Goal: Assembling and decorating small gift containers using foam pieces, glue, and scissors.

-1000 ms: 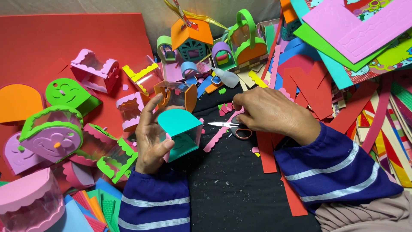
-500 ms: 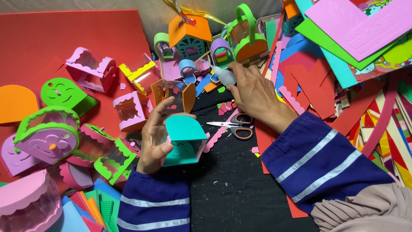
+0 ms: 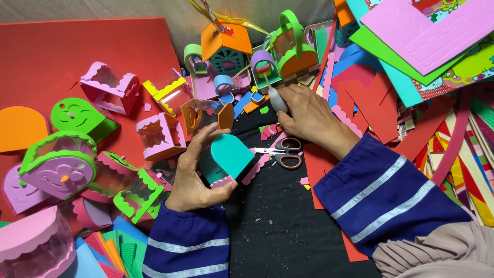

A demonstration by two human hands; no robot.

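My left hand (image 3: pixel 193 172) grips a small teal foam box (image 3: pixel 229 159) with an arched top and pink scalloped trim, held just above the black mat (image 3: pixel 278 231). My right hand (image 3: pixel 311 118) reaches toward the back of the mat and closes around a small white glue bottle (image 3: pixel 276 98), tip pointing away. Orange-handled scissors (image 3: pixel 280 152) lie flat on the mat between the two hands, touched by neither.
Finished foam boxes in pink, green and orange crowd the red sheet (image 3: pixel 56 51) at left. Little foam houses with handles (image 3: pixel 293 51) stand at the back. Stacked coloured foam sheets (image 3: pixel 427 36) and strips (image 3: pixel 463 149) fill the right side. Small scraps dot the mat.
My right hand let go of the scissors, left them on the mat, moved up to the back and took hold of the white glue bottle. The left hand kept the teal box.
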